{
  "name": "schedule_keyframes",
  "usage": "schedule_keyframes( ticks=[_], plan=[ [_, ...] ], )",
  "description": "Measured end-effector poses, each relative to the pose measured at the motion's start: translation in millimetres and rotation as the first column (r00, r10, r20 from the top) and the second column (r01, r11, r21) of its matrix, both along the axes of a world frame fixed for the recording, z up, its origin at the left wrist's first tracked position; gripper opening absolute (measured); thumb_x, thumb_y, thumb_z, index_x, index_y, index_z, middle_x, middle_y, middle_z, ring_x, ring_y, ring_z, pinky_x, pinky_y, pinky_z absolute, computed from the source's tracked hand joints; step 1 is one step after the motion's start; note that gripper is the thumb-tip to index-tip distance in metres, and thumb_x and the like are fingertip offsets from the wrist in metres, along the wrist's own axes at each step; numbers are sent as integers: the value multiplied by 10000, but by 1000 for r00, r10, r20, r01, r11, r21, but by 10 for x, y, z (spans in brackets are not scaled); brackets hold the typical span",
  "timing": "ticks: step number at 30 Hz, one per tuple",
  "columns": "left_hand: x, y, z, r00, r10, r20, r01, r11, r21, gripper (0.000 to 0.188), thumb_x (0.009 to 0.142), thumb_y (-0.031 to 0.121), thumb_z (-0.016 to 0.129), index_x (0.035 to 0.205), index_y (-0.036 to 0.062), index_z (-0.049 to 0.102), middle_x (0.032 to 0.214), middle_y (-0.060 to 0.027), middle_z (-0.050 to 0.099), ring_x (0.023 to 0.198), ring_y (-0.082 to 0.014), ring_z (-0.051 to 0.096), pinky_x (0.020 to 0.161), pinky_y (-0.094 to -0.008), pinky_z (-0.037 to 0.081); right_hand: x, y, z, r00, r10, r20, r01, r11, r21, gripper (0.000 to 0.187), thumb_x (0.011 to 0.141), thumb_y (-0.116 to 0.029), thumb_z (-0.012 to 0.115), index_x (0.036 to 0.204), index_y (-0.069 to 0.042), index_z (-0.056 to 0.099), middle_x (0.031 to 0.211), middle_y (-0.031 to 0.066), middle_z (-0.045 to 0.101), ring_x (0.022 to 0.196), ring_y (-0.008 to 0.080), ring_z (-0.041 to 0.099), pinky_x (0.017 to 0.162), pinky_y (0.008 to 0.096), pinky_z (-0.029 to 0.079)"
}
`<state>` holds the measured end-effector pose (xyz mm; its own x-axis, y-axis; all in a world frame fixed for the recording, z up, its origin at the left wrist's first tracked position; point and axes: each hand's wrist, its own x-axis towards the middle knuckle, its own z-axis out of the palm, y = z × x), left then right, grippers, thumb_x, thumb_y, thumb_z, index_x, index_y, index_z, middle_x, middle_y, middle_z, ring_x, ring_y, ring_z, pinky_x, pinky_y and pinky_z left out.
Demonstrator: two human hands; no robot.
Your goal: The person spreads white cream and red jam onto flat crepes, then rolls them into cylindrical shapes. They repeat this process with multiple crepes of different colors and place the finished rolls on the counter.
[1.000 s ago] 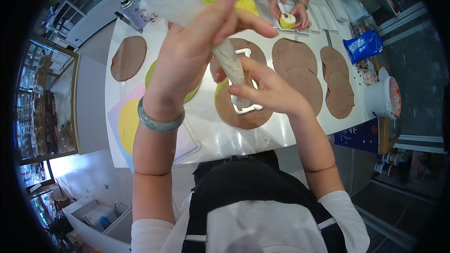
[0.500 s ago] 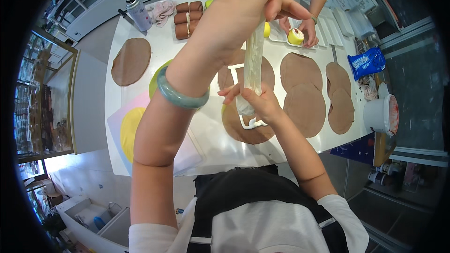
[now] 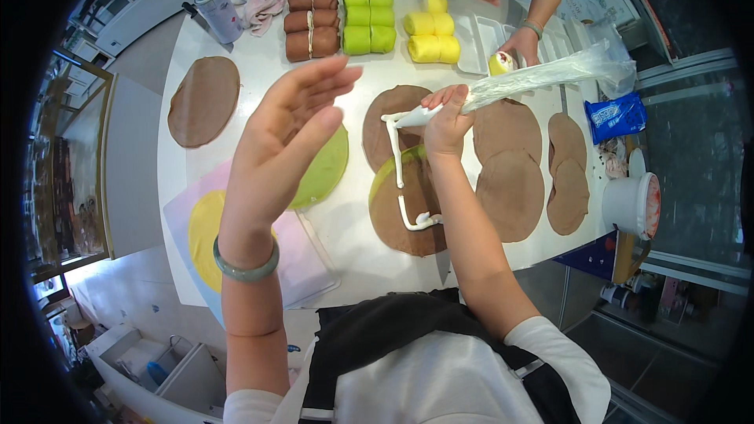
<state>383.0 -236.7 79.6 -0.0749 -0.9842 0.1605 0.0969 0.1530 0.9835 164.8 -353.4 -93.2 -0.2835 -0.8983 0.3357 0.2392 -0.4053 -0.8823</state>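
My right hand (image 3: 448, 122) is closed around the lower part of a clear piping bag (image 3: 534, 83) with white cream in it. The bag lies tilted, its narrow end pointing left over a brown crepe (image 3: 382, 104), its loose top reaching right. A bent line of white cream (image 3: 396, 153) runs down this crepe and onto the nearer brown crepe (image 3: 397, 224), which lies partly over a green one. My left hand (image 3: 287, 137) is raised with nothing in it, fingers stretched and thumb apart, above a green crepe (image 3: 323, 169).
Brown, green (image 3: 369, 20) and yellow rolls (image 3: 433, 35) stand along the far side. Across the table a co-worker's hand (image 3: 521, 45) holds a yellow roll by white trays. More brown crepes (image 3: 509, 196) lie right, near a white bucket (image 3: 628, 204). A torch canister (image 3: 218, 16) stands far left.
My left hand has let go of the bag's top and moved left and down. The bag has tipped from upright to lying rightward in my right hand, which has moved farther away.
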Motion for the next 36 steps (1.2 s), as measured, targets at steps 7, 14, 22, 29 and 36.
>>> schedule_keyframes(
  ticks=[7,14,22,29,36],
  plan=[
    [231,572,-266,995,92,49,-99,982,159,338,1030,11,549,1359,-52,589,1361,-174,667,1325,-255,603,1161,-378,419,-98,134,-125,915,-156,-372,140,988,-70,535,1139,-459,428,762,-79,446,607,25,464,514,136,490,547,281,448],
    [192,775,-358,998,40,51,-50,979,200,339,1012,42,580,1337,-52,606,1329,-174,683,1310,-251,608,1143,-376,421,-235,293,-106,917,-217,-336,193,976,-103,549,1144,-408,442,705,-79,453,543,-1,439,482,90,437,484,259,350],
    [63,920,-458,999,38,33,-46,953,301,284,1041,57,575,1302,-29,646,1310,-116,698,1253,-193,618,1096,-333,440,-311,574,-115,956,-147,-255,158,987,21,423,1108,-212,562,733,-18,536,640,-10,516,585,88,476,538,280,365],
    [-112,1077,-604,998,41,56,-55,958,281,284,1058,57,569,1321,-18,644,1305,-99,704,1257,-185,622,1092,-334,454,-731,612,-158,824,-202,-529,210,977,-44,497,1111,-312,563,717,-9,555,607,13,505,552,125,485,537,324,388],
    [-468,871,-65,954,261,145,-251,964,-83,462,1116,119,470,1551,-28,427,1448,-160,602,1355,-252,564,1157,-383,429,67,1071,1241,574,125,-809,-356,928,-109,138,990,-128,690,927,-6,674,845,134,641,718,334,646,627,421,499]
  ],
)
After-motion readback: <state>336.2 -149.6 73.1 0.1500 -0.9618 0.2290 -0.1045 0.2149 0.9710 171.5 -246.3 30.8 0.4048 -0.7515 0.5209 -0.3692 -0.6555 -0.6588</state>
